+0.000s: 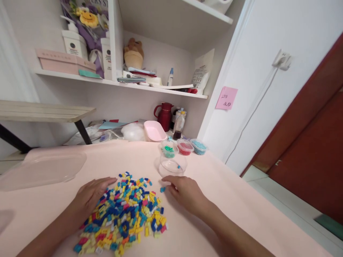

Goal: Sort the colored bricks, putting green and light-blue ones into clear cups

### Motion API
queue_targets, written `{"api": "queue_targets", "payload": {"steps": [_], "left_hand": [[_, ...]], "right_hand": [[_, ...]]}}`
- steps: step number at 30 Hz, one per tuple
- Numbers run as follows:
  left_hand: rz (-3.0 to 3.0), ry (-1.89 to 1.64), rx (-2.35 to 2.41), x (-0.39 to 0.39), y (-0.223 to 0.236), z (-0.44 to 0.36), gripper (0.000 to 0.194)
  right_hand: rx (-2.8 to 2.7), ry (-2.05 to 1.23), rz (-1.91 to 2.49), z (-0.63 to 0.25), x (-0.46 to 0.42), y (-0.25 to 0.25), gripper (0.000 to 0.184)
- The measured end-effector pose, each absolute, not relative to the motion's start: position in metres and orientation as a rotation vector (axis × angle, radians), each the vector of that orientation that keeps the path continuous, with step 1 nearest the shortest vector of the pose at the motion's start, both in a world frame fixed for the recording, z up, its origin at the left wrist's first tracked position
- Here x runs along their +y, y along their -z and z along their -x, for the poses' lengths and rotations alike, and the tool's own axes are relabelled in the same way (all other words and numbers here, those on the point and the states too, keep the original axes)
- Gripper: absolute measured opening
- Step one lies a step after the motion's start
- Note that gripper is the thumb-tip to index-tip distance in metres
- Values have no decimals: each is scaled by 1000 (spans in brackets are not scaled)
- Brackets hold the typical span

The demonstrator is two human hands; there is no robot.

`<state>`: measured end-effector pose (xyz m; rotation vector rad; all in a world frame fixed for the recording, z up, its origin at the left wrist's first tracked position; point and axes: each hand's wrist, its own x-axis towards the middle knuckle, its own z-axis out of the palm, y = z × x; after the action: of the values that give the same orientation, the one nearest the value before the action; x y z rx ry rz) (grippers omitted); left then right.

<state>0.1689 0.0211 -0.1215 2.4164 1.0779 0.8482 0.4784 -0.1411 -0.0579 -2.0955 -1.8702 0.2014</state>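
A loose pile of small building bricks (128, 207) in blue, teal, yellow, pink, white and orange lies on the pink-covered table (214, 228). My left hand (93, 192) rests against the pile's left side, its fingers stretched out and holding nothing. To the right of the pile is my right hand (186, 191), index finger extended and thumb apart from it. Just beside those fingertips sit a couple of teal bricks (162, 189), away from the pile. Beyond the right hand stands a clear round bowl (164, 167) with a blue brick (178, 166) inside.
Behind the bowl are lidless-looking clear tubs of green pieces (168, 150), red pieces (185, 147) and light-blue pieces (199, 145). A clear plastic lid (45, 169) lies at left. Farther back stand a pink tray (155, 131), a red jug (164, 116) and bottles (179, 123).
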Motion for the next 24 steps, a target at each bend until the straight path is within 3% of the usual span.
{"api": "queue_targets", "payload": {"steps": [3, 8, 14, 24], "left_hand": [[-2430, -827, 1063, 22, 121, -169, 52], [-2385, -900, 1076, 20, 120, -171, 52], [-2407, -809, 1040, 23, 121, -169, 53], [-2409, -826, 1034, 25, 123, -168, 52]], "right_hand": [[-1905, -210, 2123, -473, -139, 65, 42], [-1882, -171, 2144, -468, -136, 67, 27], [-1619, -64, 1750, -484, -139, 54, 19], [-1311, 47, 1529, -517, -130, 56, 36]]}}
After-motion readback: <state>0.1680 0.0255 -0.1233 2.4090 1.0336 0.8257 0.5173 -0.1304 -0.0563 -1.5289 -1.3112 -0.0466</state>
